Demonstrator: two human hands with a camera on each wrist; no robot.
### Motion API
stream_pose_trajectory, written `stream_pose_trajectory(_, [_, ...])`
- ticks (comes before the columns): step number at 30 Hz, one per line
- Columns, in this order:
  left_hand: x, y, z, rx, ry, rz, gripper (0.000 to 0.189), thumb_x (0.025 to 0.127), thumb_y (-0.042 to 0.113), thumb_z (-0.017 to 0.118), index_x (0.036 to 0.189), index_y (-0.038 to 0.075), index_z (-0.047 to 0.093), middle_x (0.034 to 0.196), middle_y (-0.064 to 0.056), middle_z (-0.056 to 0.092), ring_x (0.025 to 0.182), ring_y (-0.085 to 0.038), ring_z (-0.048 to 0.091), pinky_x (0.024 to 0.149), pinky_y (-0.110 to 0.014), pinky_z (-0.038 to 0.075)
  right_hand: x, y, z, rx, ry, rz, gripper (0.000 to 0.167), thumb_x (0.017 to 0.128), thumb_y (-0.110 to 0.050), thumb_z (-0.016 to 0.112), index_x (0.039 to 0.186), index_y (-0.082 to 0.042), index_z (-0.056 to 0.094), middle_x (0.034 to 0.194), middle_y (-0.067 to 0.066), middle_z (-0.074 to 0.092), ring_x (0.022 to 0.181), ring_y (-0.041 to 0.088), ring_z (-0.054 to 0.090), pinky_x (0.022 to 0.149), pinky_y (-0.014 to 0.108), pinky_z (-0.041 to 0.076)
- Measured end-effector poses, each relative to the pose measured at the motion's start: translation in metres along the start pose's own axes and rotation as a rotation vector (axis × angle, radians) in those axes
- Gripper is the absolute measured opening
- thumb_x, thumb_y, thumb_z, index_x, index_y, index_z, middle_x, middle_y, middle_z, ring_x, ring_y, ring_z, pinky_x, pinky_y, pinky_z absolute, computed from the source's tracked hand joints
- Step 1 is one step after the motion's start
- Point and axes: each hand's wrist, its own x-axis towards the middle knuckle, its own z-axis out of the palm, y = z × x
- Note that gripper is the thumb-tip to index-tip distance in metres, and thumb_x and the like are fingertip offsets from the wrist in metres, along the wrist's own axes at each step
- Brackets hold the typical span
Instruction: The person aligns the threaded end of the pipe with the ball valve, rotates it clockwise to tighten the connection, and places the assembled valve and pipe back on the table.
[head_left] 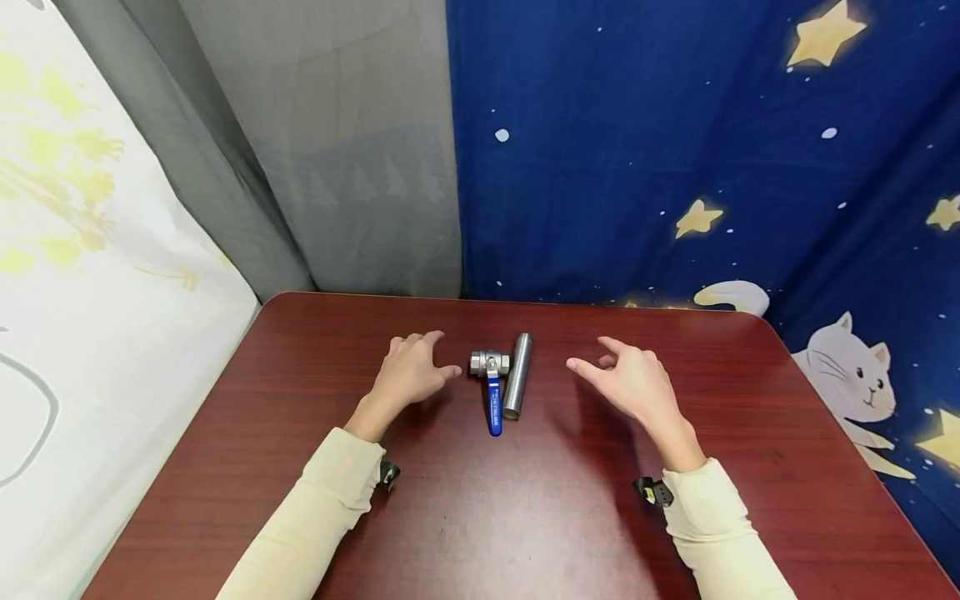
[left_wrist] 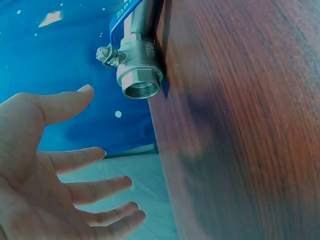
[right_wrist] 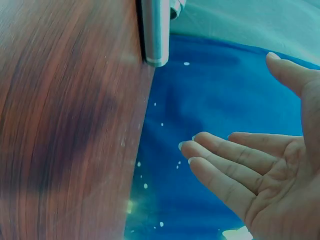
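Note:
A metal ball valve point(head_left: 489, 364) with a blue lever handle point(head_left: 494, 407) lies on the table, its handle pointing toward the person. Close along its right side is a plain metal tube point(head_left: 518, 377), slightly slanted. My left hand point(head_left: 412, 372) hovers just left of the valve, fingers spread and nothing in them. To the right of the tube, across a wider gap, my right hand point(head_left: 633, 382) is held with relaxed fingers and an empty palm. The left wrist view shows the threaded opening of the valve point(left_wrist: 141, 70) facing the left thumb. In the right wrist view, one tube end point(right_wrist: 157, 35) shows at the top.
The dark red wooden table point(head_left: 465, 517) has rounded far corners. Behind it hang a grey curtain point(head_left: 360, 167) and a blue curtain point(head_left: 600, 167) with stars and a cat. A white cloth point(head_left: 97, 333) hangs along the left side.

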Motion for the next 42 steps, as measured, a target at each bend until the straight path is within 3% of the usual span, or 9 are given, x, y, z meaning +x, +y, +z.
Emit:
stream_pose_trajectory(8, [0.005, -0.003, 0.005, -0.066, -0.038, -0.024, 0.061, 0.085, 0.042, 0.071, 0.133, 0.008, 0.056, 0.125, -0.017, 0.061, 0.113, -0.038, 0.047, 0.095, -0.049, 0.045, 0.000, -0.005, 0.008, 0.082, -0.020, 0.036, 0.081, 0.077, -0.072, 0.062, 0.129, -0.009, 0.064, 0.094, 0.009, 0.075, 0.099, 0.031, 0.068, 0.087, 0.049, 0.051])
stream_pose_trajectory(12, [0.011, -0.006, 0.007, -0.118, -0.059, -0.025, 0.063, 0.086, 0.042, 0.070, 0.137, 0.010, 0.053, 0.131, -0.017, 0.060, 0.121, -0.041, 0.046, 0.102, -0.051, 0.041, 0.003, -0.007, 0.012, 0.086, -0.039, 0.032, 0.077, 0.079, -0.071, 0.062, 0.124, -0.009, 0.067, 0.098, 0.010, 0.074, 0.102, 0.034, 0.067, 0.088, 0.050, 0.051])
stream_pose_trajectory(16, [0.016, -0.008, 0.008, -0.177, -0.093, -0.032, 0.066, 0.086, 0.041, 0.069, 0.141, 0.011, 0.049, 0.139, -0.016, 0.054, 0.128, -0.041, 0.045, 0.107, -0.054, 0.038, 0.006, -0.009, 0.015, 0.096, -0.098, 0.067, 0.077, 0.078, -0.073, 0.060, 0.123, -0.010, 0.068, 0.087, 0.008, 0.075, 0.096, 0.031, 0.067, 0.088, 0.049, 0.050])
stream_pose_trajectory(19, [0.019, -0.008, 0.011, -0.206, -0.124, -0.044, 0.067, 0.087, 0.041, 0.069, 0.143, 0.011, 0.047, 0.141, -0.016, 0.052, 0.129, -0.039, 0.046, 0.106, -0.054, 0.039, 0.006, -0.010, 0.018, 0.114, -0.159, 0.117, 0.079, 0.078, -0.073, 0.061, 0.124, -0.010, 0.067, 0.073, 0.004, 0.073, 0.081, 0.022, 0.069, 0.082, 0.042, 0.050])
stream_pose_trajectory(26, [0.026, -0.008, 0.018, -0.221, -0.150, -0.066, 0.066, 0.087, 0.040, 0.069, 0.143, 0.012, 0.048, 0.140, -0.016, 0.053, 0.127, -0.037, 0.048, 0.105, -0.053, 0.041, 0.005, -0.013, 0.026, 0.145, -0.239, 0.177, 0.071, 0.077, -0.070, 0.064, 0.114, -0.011, 0.071, 0.074, 0.004, 0.073, 0.068, 0.019, 0.070, 0.062, 0.029, 0.047])
stream_pose_trajectory(32, [0.031, -0.003, 0.022, -0.242, -0.152, -0.066, 0.065, 0.086, 0.038, 0.069, 0.141, 0.012, 0.050, 0.140, -0.015, 0.053, 0.127, -0.035, 0.049, 0.105, -0.051, 0.042, 0.007, -0.017, 0.034, 0.175, -0.255, 0.192, 0.063, 0.077, -0.067, 0.066, 0.106, -0.011, 0.074, 0.070, 0.005, 0.072, 0.065, 0.019, 0.070, 0.053, 0.030, 0.051])
stream_pose_trajectory(42, [0.037, 0.004, 0.024, -0.259, -0.185, -0.082, 0.064, 0.085, 0.036, 0.070, 0.141, 0.012, 0.050, 0.140, -0.016, 0.052, 0.128, -0.033, 0.048, 0.106, -0.048, 0.041, 0.011, -0.023, 0.039, 0.281, -0.321, 0.237, 0.060, 0.078, -0.061, 0.069, 0.103, -0.007, 0.074, 0.073, 0.011, 0.073, 0.066, 0.022, 0.071, 0.059, 0.036, 0.059])
